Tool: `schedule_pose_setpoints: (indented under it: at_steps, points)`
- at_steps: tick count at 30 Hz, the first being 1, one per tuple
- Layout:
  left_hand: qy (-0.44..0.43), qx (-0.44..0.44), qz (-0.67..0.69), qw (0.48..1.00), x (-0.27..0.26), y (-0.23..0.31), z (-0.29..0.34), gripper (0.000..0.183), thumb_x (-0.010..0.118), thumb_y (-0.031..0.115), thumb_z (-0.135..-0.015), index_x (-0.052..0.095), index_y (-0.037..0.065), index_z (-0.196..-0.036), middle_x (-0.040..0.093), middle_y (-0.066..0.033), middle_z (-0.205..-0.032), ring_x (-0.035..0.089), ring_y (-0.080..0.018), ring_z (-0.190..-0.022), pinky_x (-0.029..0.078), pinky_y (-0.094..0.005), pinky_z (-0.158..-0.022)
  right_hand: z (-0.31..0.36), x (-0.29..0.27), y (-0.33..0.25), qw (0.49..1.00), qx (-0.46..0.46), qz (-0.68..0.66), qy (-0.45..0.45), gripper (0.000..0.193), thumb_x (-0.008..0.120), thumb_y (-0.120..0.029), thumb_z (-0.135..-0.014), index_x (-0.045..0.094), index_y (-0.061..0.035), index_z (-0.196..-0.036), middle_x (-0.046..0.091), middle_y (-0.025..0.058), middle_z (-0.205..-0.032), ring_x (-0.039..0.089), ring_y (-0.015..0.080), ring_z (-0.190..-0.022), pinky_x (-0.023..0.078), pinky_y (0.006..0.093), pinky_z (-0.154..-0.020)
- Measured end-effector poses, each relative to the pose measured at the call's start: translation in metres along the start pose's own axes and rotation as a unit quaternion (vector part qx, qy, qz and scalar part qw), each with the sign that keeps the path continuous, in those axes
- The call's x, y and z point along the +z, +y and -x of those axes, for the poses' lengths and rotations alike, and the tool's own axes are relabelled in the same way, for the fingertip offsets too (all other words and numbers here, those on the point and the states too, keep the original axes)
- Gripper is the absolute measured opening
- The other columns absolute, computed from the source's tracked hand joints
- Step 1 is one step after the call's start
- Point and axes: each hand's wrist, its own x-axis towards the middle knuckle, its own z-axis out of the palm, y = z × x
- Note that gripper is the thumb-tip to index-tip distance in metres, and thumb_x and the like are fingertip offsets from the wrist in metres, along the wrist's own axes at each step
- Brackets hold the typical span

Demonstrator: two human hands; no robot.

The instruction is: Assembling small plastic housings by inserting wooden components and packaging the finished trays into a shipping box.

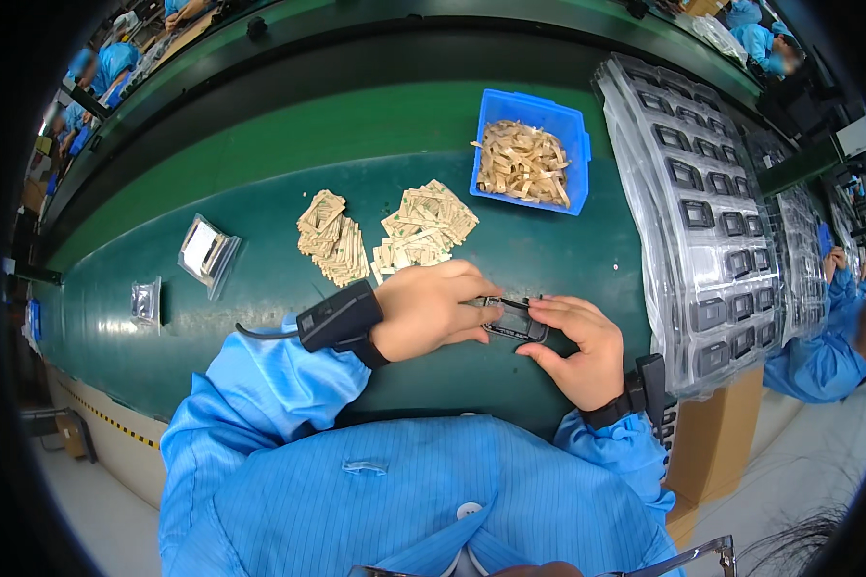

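A small black plastic housing (518, 324), rectangular with rounded corners, is between my two hands just above or on the green tabletop. My left hand (431, 313) has its fingers bent together on the housing's left end; anything small under the fingertips is hidden. At the other end, my right hand (587, 354) grips the housing between thumb and fingers. Just beyond my left hand lie two heaps of flat tan pieces, one heap (332, 245) to the left and another heap (431, 223) closer to the middle.
A blue bin (583, 154) full of loose tan strips (522, 163) stands at the back. Clear plastic trays (656, 260) with black housings are stacked on the right. Two clear bags (208, 252) (145, 301) lie left. A cardboard box (717, 442) sits below right.
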Motion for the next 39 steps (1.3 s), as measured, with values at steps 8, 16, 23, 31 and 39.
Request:
schedule_pose_setpoints:
  at_steps: [8,16,23,31,39]
  points:
    - [0.014,-0.012,0.039,0.999,0.001,0.001,-0.004,0.01,0.074,0.024,-0.079,0.076,0.022,-0.088,0.063,0.0026,-0.108,0.061,-0.0188,-0.099,0.054,-0.0335,-0.07,-0.001,0.001,0.002,1.0,-0.005,0.003,-0.003,0.041,0.085,-0.008,-0.065,0.071,-0.0022,-0.103,0.071,0.012,-0.112,0.066,0.0302,-0.106,0.052,0.0386,-0.092]
    - [0.057,-0.135,0.068,0.987,0.02,0.044,-0.005,0.018,0.08,0.019,-0.074,0.074,0.01,-0.089,0.063,-0.0021,-0.101,0.061,-0.0215,-0.092,0.053,-0.0345,-0.074,-0.002,0.005,0.003,0.992,0.074,0.049,0.086,0.038,0.078,-0.001,-0.072,0.068,-0.004,-0.109,0.069,0.0081,-0.096,0.063,0.0199,-0.08,0.052,0.0283,-0.059]
    - [0.072,-0.271,0.238,0.93,0.003,0.014,-0.033,0.026,0.073,0.004,-0.083,0.071,0.003,-0.11,0.065,-0.0103,-0.097,0.066,-0.0179,-0.08,0.053,-0.0279,-0.068,0.004,0.017,0.011,0.963,0.22,-0.103,0.115,0.027,0.074,0.001,-0.081,0.069,-0.0005,-0.107,0.069,0.0079,-0.08,0.059,0.0103,-0.058,0.049,0.0246,-0.055]
    - [0.012,-0.245,0.223,0.944,0.004,0.009,-0.047,0.021,0.073,0.01,-0.084,0.075,0.007,-0.104,0.067,-0.0083,-0.086,0.065,-0.0204,-0.071,0.052,-0.0314,-0.064,-0.002,0.015,0.004,0.976,0.189,-0.079,0.075,0.021,0.074,-0.003,-0.079,0.071,-0.0024,-0.099,0.067,0.0065,-0.071,0.06,0.0124,-0.052,0.047,0.0263,-0.051]
    - [0.014,-0.23,0.167,0.959,0.012,-0.001,-0.044,0.021,0.07,0.012,-0.082,0.076,0.007,-0.102,0.067,-0.0095,-0.084,0.067,-0.0234,-0.077,0.053,-0.0325,-0.067,-0.012,0.02,-0.001,0.981,0.168,0.054,0.082,0.01,0.073,-0.008,-0.077,0.067,-0.0045,-0.084,0.062,0.0051,-0.066,0.06,0.022,-0.055,0.047,0.0338,-0.052]
